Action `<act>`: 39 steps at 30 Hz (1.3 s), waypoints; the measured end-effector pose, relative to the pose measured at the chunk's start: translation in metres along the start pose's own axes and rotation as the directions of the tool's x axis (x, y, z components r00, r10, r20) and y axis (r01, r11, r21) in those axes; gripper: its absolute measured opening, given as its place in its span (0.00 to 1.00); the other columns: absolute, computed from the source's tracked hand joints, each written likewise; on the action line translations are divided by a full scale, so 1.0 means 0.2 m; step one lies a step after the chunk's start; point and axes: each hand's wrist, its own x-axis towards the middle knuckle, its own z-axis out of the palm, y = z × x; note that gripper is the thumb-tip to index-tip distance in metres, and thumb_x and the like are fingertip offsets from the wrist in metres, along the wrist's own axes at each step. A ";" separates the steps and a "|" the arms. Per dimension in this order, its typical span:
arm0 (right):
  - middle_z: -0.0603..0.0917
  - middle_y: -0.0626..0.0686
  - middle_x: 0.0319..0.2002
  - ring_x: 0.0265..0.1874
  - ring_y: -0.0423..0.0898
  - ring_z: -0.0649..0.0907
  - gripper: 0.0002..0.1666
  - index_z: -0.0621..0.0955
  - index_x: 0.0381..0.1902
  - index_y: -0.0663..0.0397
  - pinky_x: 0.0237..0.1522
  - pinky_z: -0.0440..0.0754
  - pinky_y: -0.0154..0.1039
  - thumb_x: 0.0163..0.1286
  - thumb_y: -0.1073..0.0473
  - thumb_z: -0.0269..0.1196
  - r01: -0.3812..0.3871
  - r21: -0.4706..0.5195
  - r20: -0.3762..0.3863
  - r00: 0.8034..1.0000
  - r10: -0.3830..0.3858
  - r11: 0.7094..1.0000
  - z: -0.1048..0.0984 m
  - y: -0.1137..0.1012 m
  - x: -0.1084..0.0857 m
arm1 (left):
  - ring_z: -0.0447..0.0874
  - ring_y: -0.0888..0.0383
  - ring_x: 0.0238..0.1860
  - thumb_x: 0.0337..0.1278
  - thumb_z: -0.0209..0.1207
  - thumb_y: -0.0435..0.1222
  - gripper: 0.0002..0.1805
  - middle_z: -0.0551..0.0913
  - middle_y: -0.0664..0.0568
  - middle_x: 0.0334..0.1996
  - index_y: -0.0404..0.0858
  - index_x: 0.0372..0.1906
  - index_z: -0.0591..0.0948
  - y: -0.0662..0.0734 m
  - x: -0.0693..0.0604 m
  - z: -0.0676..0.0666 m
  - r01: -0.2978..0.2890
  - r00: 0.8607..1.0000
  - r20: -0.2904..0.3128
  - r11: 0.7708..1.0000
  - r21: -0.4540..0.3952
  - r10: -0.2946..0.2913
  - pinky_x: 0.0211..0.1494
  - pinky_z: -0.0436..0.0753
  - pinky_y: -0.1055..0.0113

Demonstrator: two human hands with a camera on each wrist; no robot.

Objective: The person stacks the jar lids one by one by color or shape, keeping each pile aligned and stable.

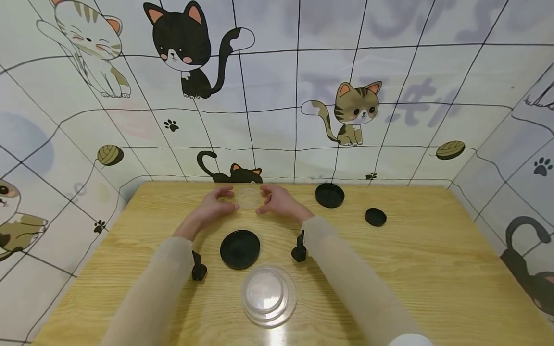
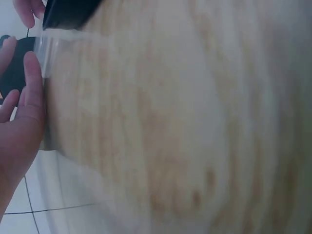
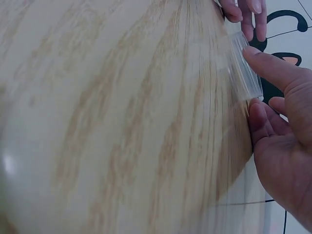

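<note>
At the far edge of the table, a clear round plastic dish (image 1: pixel 248 198) lies between my two hands. My left hand (image 1: pixel 210 209) is at its left side, fingers loosely bent and spread from the thumb. In the right wrist view the left fingertips stand a little apart from the dish. My right hand (image 1: pixel 283 202) holds the clear dish (image 3: pixel 246 68) at its right side, the thumb on the near rim and fingers at the far side. Nearer me lie a large black round lid (image 1: pixel 240 249) and a stack of clear round plastic pieces (image 1: pixel 265 290).
A black round dish (image 1: pixel 330 195) sits at the back, right of my right hand. Farther right is a smaller black disc (image 1: pixel 375 217). The wooden table (image 1: pixel 433 269) ends at a cat-printed cloth (image 1: pixel 277 81) behind and at both sides.
</note>
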 end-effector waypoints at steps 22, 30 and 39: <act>0.78 0.59 0.59 0.45 0.48 0.76 0.39 0.70 0.72 0.66 0.50 0.76 0.39 0.65 0.66 0.72 0.051 -0.085 -0.019 0.998 -0.052 0.995 0.05 -0.01 0.04 | 0.72 0.46 0.59 0.59 0.69 0.26 0.40 0.68 0.36 0.65 0.31 0.75 0.65 -0.04 0.06 0.00 -0.031 0.999 0.034 0.999 -0.020 0.032 0.50 0.77 0.71; 0.78 0.58 0.55 0.48 0.51 0.77 0.35 0.73 0.68 0.67 0.56 0.77 0.43 0.66 0.66 0.71 0.051 -0.100 -0.013 0.999 -0.052 0.994 0.05 -0.01 0.05 | 0.73 0.49 0.51 0.57 0.70 0.28 0.37 0.71 0.38 0.60 0.30 0.72 0.69 -0.02 0.05 0.02 -0.006 1.000 0.023 0.999 0.054 0.005 0.50 0.76 0.68; 0.80 0.58 0.54 0.47 0.50 0.77 0.33 0.75 0.66 0.67 0.55 0.77 0.43 0.65 0.64 0.72 0.046 -0.145 -0.010 0.999 -0.048 0.988 0.06 -0.02 0.05 | 0.73 0.51 0.46 0.54 0.72 0.29 0.36 0.74 0.42 0.53 0.29 0.68 0.73 -0.01 0.05 0.03 -0.046 0.999 0.021 0.992 0.120 0.044 0.49 0.74 0.68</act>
